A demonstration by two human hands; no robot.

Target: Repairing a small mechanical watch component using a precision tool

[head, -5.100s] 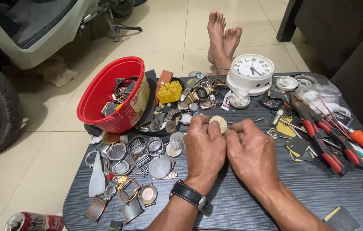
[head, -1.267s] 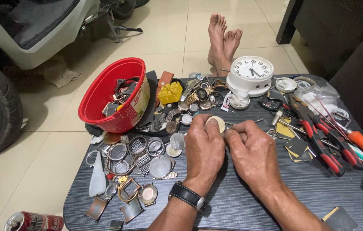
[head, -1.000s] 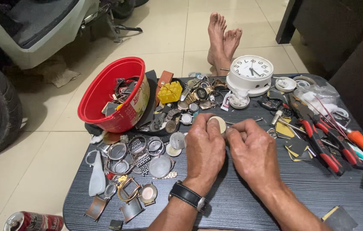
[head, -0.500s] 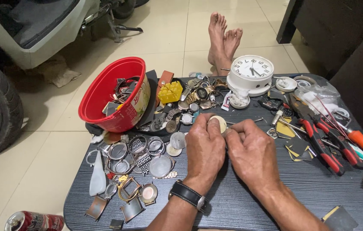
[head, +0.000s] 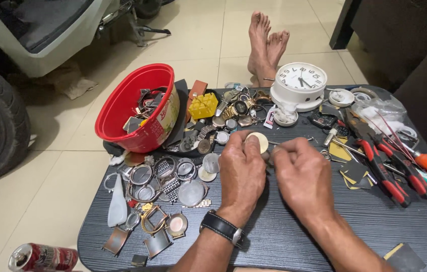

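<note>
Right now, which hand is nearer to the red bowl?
Left. The left hand sits just right of the red bowl, holding a small round disc; the right hand lies farther right.

Even indoor light, soft shadows, sharp focus (slight wide-angle bending at edges)

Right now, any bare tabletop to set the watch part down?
Yes: the dark table is bare between the forearms and at the near right, between right hand and pliers. Crowded: watch cases beside left hand, parts behind around the clock.
</note>
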